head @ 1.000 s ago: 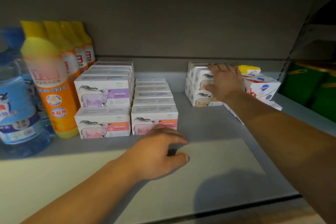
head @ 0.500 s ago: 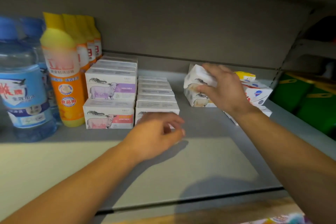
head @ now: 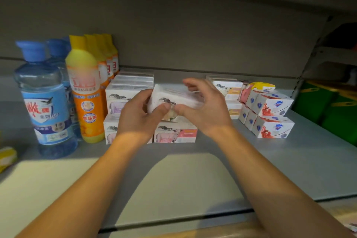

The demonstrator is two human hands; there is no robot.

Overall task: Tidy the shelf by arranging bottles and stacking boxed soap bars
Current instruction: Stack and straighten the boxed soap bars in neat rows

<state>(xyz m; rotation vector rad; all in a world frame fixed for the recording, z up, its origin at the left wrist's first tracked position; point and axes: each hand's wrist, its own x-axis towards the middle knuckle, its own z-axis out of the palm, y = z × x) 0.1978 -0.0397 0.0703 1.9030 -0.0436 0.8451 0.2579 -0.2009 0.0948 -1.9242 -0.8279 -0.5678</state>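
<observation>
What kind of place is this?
Probably a shop shelf: rows of identical dish soap bottles, stacked soap boxes facing front, and a grey metal shelf.

Bottles left of soap boxes

head-worn view, facing forward and down, close to shelf

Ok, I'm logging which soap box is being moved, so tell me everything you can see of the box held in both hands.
The soap box is a white carton, seemingly cardboard, printed with a dark animal figure on its front. It looks closed and undamaged, though blurred. It is held in the air, slightly tilted, above the front box with the pink label. The left hand grips its left end and the right hand its right end, thumbs meeting on the front face.
</observation>
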